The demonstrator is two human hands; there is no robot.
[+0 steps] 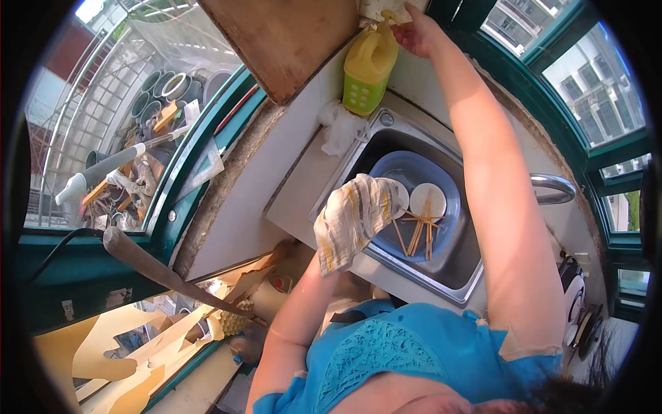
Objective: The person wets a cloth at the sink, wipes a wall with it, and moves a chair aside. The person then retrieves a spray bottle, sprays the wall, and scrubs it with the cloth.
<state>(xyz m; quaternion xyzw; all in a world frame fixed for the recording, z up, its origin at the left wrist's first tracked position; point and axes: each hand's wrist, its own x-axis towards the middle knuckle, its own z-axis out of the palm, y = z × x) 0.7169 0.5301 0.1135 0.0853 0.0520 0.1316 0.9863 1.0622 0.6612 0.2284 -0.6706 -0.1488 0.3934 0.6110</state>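
A striped white, yellow and grey dishcloth (352, 217) drapes over my left hand and hides its fingers. It is held up beside the near left rim of the sink (469, 265). My right hand (416, 33) reaches to the far corner, fingers apart, close to the top of a yellow-and-green plastic jug with a handle (371, 65). I cannot tell whether the fingertips touch the jug. In the sink sits a blue plastic basin (449, 181), holding two white bowls (425, 195) and several wooden chopsticks (416, 238). The cloth partly covers one bowl.
A crumpled clear plastic bag (339, 127) lies left of the jug. The faucet (555, 188) is right of my forearm. A wooden board (296, 41) hangs over the left wall. Green-framed windows (586, 131) flank the corner, and a wooden pole (165, 269) leans at left.
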